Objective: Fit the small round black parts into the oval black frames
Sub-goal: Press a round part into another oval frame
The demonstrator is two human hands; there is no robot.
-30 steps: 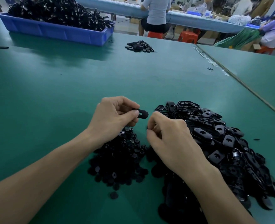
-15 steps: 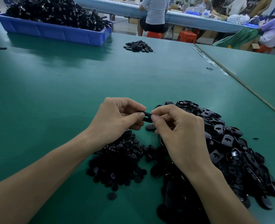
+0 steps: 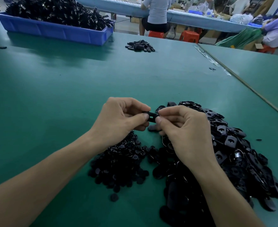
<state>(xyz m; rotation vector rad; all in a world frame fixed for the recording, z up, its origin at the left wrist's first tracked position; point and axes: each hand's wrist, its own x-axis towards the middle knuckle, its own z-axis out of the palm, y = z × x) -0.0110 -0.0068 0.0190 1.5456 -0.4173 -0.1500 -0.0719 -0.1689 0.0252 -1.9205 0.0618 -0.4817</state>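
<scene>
Nearest the person, a lone round part [image 3: 114, 197] lies on the green surface [image 3: 53, 95] below the left forearm, just off the edge of the heap of small round black parts [image 3: 118, 163] that spreads under the left wrist. Under the right wrist and out to its right sits the bigger heap of oval black frames [image 3: 233, 153], touching the round parts where the two heaps meet between the forearms. Above both heaps the left hand [image 3: 118, 122] and the right hand [image 3: 184, 131] meet, fingers curled, and between them is one oval black frame [image 3: 151, 116]: the left thumb and forefinger pinch its left end, the right thumb and forefinger pinch its right end. Whether the right fingertips also hold a round part cannot be told. Well beyond the hands a small cluster of black pieces [image 3: 140, 46] lies on the surface, and further left of it stands a blue bin [image 3: 58, 31] piled with black items. Past the far edge a person [image 3: 156, 10] sits on a red stool [image 3: 156, 33] at another bench
</scene>
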